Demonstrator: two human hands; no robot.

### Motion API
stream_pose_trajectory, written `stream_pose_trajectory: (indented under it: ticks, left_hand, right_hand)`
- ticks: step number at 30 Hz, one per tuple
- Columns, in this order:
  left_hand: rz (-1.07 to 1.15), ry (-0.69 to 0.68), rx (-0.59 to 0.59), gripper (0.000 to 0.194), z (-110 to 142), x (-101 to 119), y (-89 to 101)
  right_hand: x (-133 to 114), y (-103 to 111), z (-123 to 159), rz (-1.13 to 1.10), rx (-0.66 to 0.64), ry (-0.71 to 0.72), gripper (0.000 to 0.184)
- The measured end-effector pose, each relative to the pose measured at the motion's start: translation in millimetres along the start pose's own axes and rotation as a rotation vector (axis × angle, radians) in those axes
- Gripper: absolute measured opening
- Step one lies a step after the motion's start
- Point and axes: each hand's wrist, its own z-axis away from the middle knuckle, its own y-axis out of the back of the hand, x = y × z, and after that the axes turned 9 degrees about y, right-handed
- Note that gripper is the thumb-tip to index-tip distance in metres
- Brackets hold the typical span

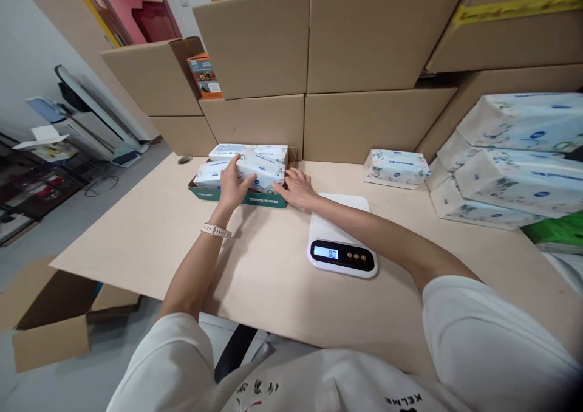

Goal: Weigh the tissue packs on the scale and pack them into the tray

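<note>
Several white tissue packs (262,168) lie in a shallow green-sided box (264,200) at the far side of the table. My left hand (233,187) lies over the near-left face of the front pack, fingers bent around it. My right hand (298,188) rests against the pack's right end and the box's front right corner, fingers curled toward it. A white band sits on my left wrist.
A white kitchen scale (341,242) reading 0.0 stands under my right forearm. One loose tissue pack (396,168) lies behind it, and a pile of packs (514,163) is at the right. Cardboard boxes (364,53) wall the back. An open carton (50,315) sits on the floor at left.
</note>
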Motion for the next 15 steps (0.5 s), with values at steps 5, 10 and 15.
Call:
stream_pose_trajectory:
  ticks: [5, 10, 15]
  left_hand:
    - [-0.287, -0.049, 0.031, 0.075, 0.8, 7.9, -3.6]
    - [-0.572, -0.023, -0.072, 0.04, 0.3, 22.3, -9.5]
    - [-0.696, -0.073, -0.081, 0.033, 1.2, 46.4, -9.0]
  right_hand:
    - [17.2, 21.4, 18.0, -0.089, 0.01, -0.032, 0.05]
    - [62.8, 45.4, 50.8, -0.2, 0.228, -0.003, 0.038]
    - [127.6, 61.9, 120.4, -0.184, 0.637, -0.171, 0.036]
